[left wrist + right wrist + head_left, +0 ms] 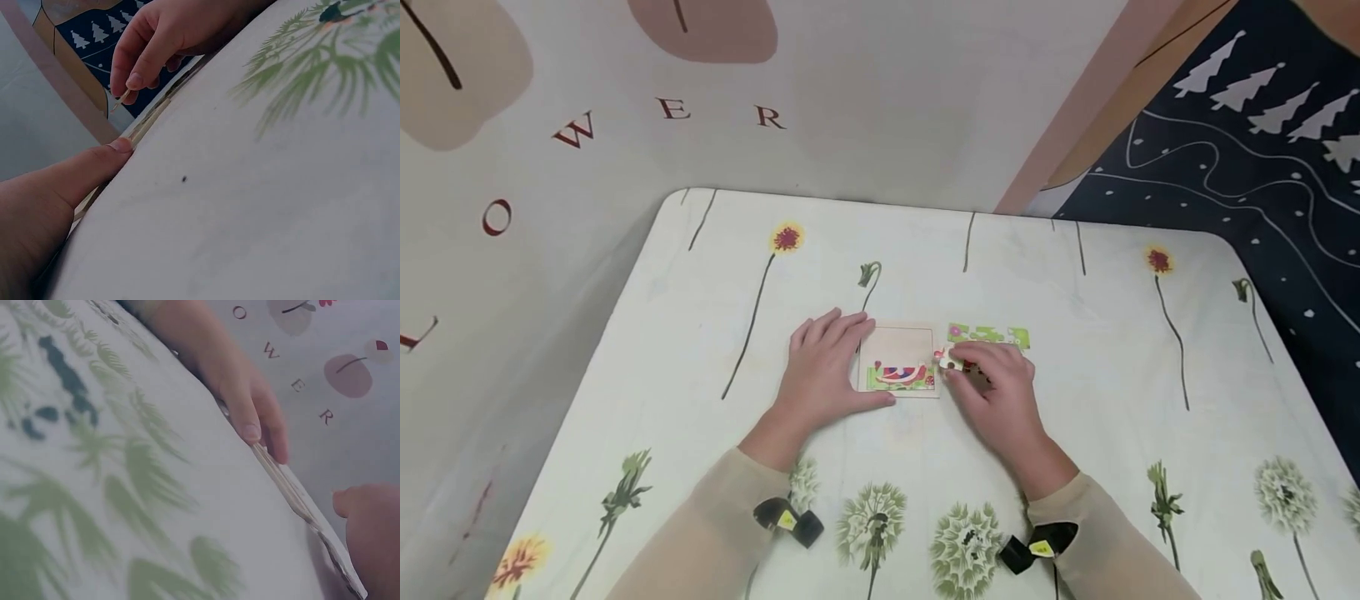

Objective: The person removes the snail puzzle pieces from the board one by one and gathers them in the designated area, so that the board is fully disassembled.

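Note:
A small wooden puzzle tray [897,343] lies on the table, its upper part bare wood. Across its lower part runs a strip of fitted puzzle pieces [901,377], green with a red and purple picture. My left hand [822,371] rests at the tray's left side with fingers extended, the thumb along the near edge. Just right of the tray, my right hand [1000,392] pinches a white and red puzzle piece [951,361] between thumb and fingertips. In the left wrist view this piece [121,100] appears edge-on, raised above the tray's level.
Green puzzle pieces [988,334] lie beyond the right hand, which partly covers the group. The pale tablecloth [700,450] bears printed flowers. Behind the table hang a light lettered cloth [880,125] and a dark cloth with white trees [1240,158].

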Action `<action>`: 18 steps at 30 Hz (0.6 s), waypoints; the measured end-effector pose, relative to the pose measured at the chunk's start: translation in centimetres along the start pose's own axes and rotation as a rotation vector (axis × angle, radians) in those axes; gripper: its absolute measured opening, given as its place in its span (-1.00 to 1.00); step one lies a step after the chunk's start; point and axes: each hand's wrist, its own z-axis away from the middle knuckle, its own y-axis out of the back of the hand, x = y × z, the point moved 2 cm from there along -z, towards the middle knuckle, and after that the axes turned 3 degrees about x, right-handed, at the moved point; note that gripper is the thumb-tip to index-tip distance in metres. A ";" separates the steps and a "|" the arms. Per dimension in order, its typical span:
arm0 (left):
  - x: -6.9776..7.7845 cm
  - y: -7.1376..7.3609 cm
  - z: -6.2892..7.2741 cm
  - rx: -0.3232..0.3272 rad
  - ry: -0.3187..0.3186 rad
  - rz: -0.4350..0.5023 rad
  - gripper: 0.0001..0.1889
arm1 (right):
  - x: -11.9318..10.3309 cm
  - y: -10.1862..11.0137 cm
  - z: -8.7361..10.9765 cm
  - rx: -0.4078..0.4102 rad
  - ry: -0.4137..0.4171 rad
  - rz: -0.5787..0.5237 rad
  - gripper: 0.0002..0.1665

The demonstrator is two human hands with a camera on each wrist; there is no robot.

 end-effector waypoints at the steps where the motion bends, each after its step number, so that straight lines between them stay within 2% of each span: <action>1: 0.0 0.0 0.0 0.001 0.000 0.000 0.21 | 0.2 0.2 0.1 0.004 -0.005 0.000 -0.68; 11: 0.0 -0.1 0.0 0.011 0.004 0.003 0.21 | 1.6 2.0 0.2 -0.005 -0.054 0.016 -0.62; 18: 0.0 0.0 0.0 0.012 -0.004 0.006 0.18 | 3.6 4.4 0.8 0.025 -0.051 0.015 -0.62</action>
